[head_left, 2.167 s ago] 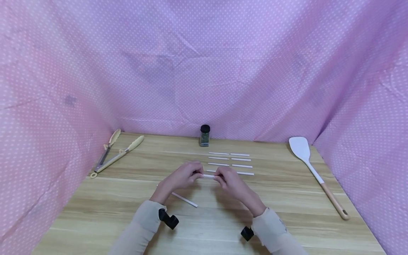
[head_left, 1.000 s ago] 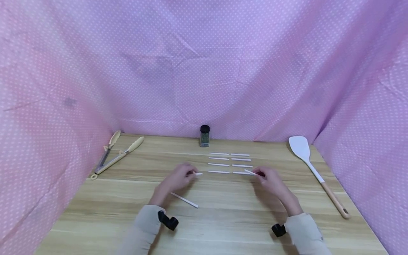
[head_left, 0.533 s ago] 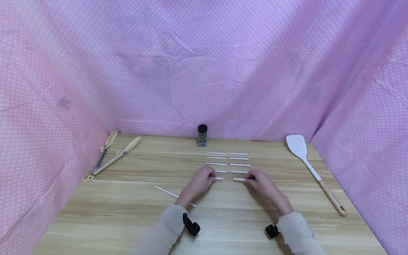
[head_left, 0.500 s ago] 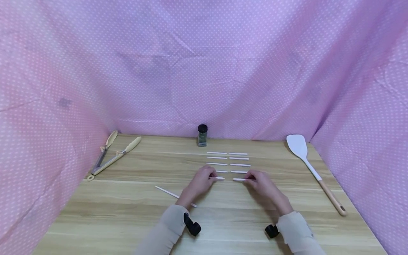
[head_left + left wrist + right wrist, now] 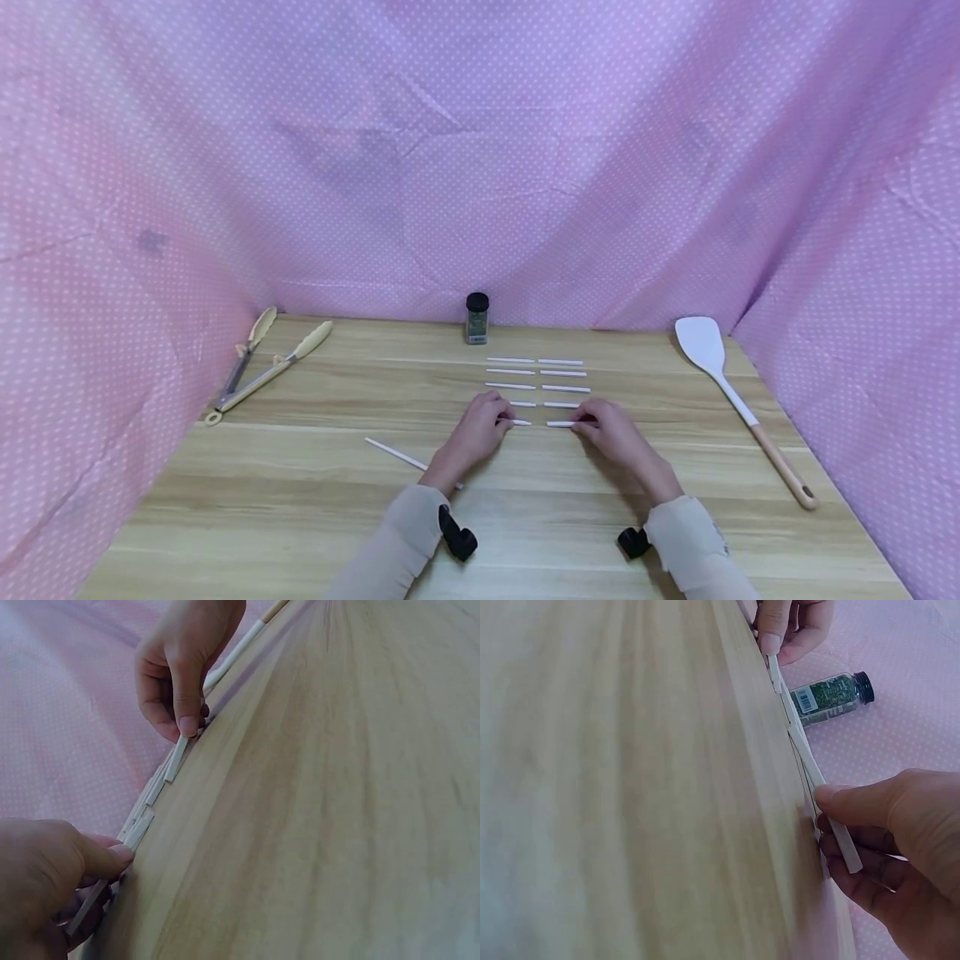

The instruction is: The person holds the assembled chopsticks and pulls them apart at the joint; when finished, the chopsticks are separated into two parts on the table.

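In the head view my left hand pinches a thin white stick piece between thumb and fingers, low over the table. Facing it, my right hand pinches another white stick piece, and a small gap separates their inner ends. The right wrist view shows that piece lying across the fingers under the thumb. Behind the hands, several similar pieces lie in two columns, a left column and a right column. A longer white stick lies slanted, partly hidden behind my left wrist.
A black-capped jar of green flakes stands at the back of the wooden table. Open tongs lie at the left. A white spatula with a wooden handle lies at the right. Pink dotted cloth encloses the table.
The stick first held between both hands is now two pieces, one in each hand. The hands parted, then came down nearer each other, in front of the rows; lately they moved slightly closer together.
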Motion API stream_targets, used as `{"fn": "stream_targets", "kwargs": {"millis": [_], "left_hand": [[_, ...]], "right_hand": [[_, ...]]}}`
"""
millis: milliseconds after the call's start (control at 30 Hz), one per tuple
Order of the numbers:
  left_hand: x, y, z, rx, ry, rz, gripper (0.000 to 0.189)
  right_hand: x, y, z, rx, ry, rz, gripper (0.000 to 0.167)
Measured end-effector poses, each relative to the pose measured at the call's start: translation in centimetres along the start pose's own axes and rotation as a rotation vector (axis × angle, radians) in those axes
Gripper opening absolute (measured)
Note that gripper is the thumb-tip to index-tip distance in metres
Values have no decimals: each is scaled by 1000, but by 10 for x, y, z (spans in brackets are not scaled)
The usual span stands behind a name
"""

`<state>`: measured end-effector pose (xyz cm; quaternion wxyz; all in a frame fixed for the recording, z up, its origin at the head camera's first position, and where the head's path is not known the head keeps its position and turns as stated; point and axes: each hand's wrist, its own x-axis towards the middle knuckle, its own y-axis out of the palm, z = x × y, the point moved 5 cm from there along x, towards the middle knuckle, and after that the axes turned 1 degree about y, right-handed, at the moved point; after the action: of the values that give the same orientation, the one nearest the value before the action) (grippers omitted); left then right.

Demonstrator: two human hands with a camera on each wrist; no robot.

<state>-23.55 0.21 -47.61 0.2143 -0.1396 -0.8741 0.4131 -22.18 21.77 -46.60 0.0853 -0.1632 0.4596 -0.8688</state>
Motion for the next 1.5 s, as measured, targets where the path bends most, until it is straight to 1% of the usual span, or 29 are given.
{"fn": "stream_targets", "kwargs": {"millis": [167, 333, 400, 467, 600, 733, 833, 900, 1133, 1300, 1400, 1500], "left_hand": [[0, 2, 3, -37, 7, -30, 5], [0, 7, 7, -91, -18, -52, 7], [0, 8, 6, -111, -23, -50, 8], [0, 8, 5, -118, -12, -41, 8], [0, 9, 3, -108, 17, -16, 10], [0, 10, 2, -80, 41, -8, 10], [0, 10, 1, -71, 44, -4, 10], [0, 11, 2, -68, 35, 1, 10], [-1, 12, 2, -51, 35, -8, 11], [-3, 7, 0, -17, 55, -9, 10], [-5, -1, -2, -12, 46, -5, 13], [-7, -15, -2, -25, 28, 2, 17]], "right_hand": [[-1, 0, -1, -1, 2, -31, 5], [-3, 3, -3, 15, 0, -46, 5], [-3, 3, -3, 20, -3, -48, 6], [-3, 3, -3, 22, -9, -54, 6], [-3, 2, -2, 12, -25, -65, 6], [-2, 1, -1, -11, -43, -72, 7], [-2, 2, 0, -20, -51, -75, 7], [-2, 2, 0, -20, -56, -77, 8], [-2, 2, 0, -27, -64, -84, 9], [-2, 2, 1, -40, -63, -97, 11], [-2, -1, 6, -47, -83, -122, 13], [0, -4, 16, -31, -118, -132, 14]]}}
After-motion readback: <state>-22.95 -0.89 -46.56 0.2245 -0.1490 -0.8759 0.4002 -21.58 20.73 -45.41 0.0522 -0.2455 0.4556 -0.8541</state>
